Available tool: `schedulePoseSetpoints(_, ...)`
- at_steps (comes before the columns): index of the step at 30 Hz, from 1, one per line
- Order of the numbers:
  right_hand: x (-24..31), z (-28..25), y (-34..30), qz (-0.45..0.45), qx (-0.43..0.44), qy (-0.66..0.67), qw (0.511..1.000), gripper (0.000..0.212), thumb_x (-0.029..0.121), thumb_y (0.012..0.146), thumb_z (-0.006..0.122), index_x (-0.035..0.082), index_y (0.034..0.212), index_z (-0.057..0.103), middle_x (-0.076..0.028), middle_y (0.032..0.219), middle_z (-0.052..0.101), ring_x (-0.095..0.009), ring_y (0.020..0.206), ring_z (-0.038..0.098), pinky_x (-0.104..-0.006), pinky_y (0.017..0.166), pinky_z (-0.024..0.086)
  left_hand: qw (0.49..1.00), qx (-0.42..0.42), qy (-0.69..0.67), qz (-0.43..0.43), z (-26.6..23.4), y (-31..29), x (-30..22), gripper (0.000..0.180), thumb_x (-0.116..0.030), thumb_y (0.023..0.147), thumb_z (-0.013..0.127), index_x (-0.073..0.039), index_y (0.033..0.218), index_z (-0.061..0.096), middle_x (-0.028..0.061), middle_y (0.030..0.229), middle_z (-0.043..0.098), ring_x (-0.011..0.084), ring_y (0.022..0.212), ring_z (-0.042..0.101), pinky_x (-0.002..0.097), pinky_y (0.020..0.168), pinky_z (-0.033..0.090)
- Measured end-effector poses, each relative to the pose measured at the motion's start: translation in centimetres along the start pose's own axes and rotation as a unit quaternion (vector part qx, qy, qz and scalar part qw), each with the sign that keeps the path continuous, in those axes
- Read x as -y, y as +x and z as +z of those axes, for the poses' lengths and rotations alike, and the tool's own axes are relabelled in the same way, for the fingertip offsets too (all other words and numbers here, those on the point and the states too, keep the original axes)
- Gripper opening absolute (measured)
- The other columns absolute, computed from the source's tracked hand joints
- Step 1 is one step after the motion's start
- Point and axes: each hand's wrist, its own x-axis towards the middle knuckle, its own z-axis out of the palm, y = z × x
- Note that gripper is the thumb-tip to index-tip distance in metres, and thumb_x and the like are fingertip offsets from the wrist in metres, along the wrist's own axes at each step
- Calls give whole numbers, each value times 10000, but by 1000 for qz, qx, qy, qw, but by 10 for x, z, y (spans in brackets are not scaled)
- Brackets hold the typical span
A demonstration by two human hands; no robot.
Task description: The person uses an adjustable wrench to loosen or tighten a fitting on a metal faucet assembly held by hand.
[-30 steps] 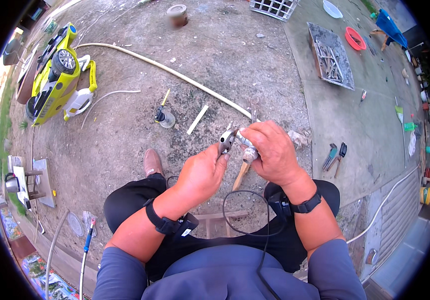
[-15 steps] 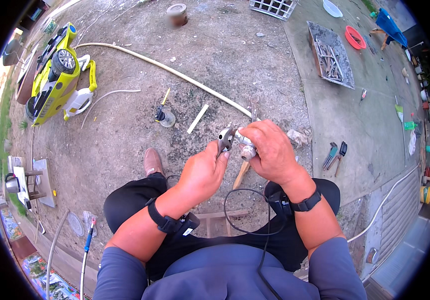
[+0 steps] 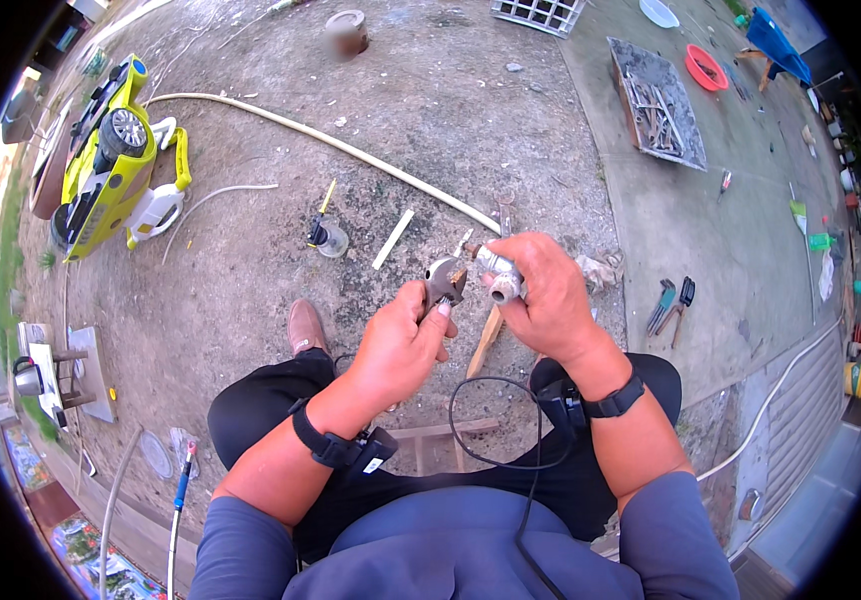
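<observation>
Head view: The left hand [image 3: 395, 345] grips pliers [image 3: 443, 284], while the right hand [image 3: 552, 298] clasps a metal fitting [image 3: 504, 287] at the pliers' three o'clock, just apart from the jaws. The fitting looks stiff, sturdy and fairly heavy for its size; its smooth surface could slip, so its thick body seems the surest hold. No lettering is legible on either; the white label [image 3: 374, 464] toward seven o'clock is too small to read.

Yellow toy car [image 3: 102, 212], red basin [image 3: 692, 63]
</observation>
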Motion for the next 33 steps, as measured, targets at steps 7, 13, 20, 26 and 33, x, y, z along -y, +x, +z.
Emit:
schedulePoseSetpoints(7,1,-6,2,54,-31,-2,998,277,78,800,696,65,1047,570,-125,886,605,-310,788,608,-373,688,482,996,22,-83,-1,-4,-4,-2,180,-149,983,517,18,1034,477,65,798,626,79,592,576,235,526,461)
schedulePoseSetpoints(13,-1,-5,1,33,-27,-9,999,275,68,798,689,60,1043,562,-126,874,595,-310,783,604,-371,682,476,996,24,-88,6,-3,-3,0,195,-172,976,548,11,993,483,59,758,619,71,579,565,220,499,446)
schedulePoseSetpoints(20,4,-1,1,16,-25,18,999,291,64,796,687,51,1057,560,-131,878,590,-318,781,600,-379,687,477,998,-18,9,61,-1,0,10,170,-157,969,554,-1,1027,515,44,774,604,68,616,547,236,542,460)
schedulePoseSetpoints(26,5,5,-1,5,-42,20,999,302,60,791,690,58,1065,562,-130,884,594,-320,773,598,-380,680,479,985,-54,113,118,2,1,20,240,-102,926,573,-19,1150,546,121,900,609,232,797,600,328,707,483)
schedulePoseSetpoints(33,6,5,-1,-42,0,-14,999,417,14,711,691,73,1102,558,-120,940,607,-336,832,598,-400,692,492,984,-54,101,134,3,1,19,103,-76,943,536,-1,1013,542,52,827,537,104,673,525,277,614,452)
